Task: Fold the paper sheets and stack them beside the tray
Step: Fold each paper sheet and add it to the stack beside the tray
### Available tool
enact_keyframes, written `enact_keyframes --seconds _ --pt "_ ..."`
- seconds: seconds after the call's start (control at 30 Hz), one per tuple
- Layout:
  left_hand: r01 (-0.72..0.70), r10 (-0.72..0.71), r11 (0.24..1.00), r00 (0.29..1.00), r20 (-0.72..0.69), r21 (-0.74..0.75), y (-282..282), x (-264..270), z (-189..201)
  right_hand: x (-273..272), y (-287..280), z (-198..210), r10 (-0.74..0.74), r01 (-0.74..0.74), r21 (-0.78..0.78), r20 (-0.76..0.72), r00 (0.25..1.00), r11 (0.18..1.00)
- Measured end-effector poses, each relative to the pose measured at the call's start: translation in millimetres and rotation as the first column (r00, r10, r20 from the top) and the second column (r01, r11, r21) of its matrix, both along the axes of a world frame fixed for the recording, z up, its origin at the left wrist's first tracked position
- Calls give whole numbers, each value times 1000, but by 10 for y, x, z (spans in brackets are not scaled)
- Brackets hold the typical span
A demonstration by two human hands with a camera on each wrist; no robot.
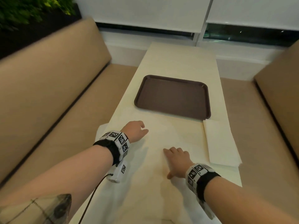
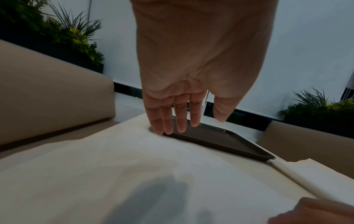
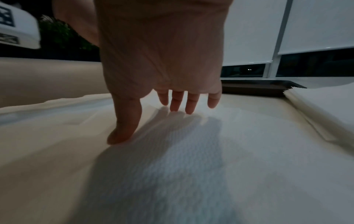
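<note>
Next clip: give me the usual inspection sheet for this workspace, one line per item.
Surface: long table covered in cream paper.
Job's things: brown tray lying flat, nothing in it; folded stack near its right corner; open sheet spread before the tray.
Clutter: nothing seen.
Grippers: left hand above the sheet near the tray, fingers straight, holding nothing; right hand spread on the sheet, fingers straight, thumb tip touching the paper.
Cables: black cable running from the left wrist camera toward the person.
Surroundings: tan benches on both sides, plants at far left, window blinds beyond.
</note>
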State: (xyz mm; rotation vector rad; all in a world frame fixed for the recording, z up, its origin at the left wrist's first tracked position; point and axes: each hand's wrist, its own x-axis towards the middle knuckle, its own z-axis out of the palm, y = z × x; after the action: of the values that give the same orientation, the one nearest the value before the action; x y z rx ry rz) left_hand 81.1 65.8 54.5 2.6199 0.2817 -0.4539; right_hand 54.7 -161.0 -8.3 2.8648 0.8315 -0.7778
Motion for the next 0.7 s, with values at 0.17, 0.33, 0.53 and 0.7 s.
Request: enact_keyframes --seconds 0.17,0.33,0.53,0.7 --pt "-2 3 1000 1000 -7 20 239 -68 -40 130 99 47 -13 11 -133 -15 1000 991" --pt "19 -19 1000 1000 -20 -4 275 -50 -102 214 136 179 -57 55 -58 -41 998 997" --pt "55 -56 998 998 -15 -32 186 34 -141 412 -88 477 -292 336 259 -193 937 906" --pt "-46 42 954 999 -21 -297 27 49 -98 559 -373 808 -375 417 511 -188 908 752"
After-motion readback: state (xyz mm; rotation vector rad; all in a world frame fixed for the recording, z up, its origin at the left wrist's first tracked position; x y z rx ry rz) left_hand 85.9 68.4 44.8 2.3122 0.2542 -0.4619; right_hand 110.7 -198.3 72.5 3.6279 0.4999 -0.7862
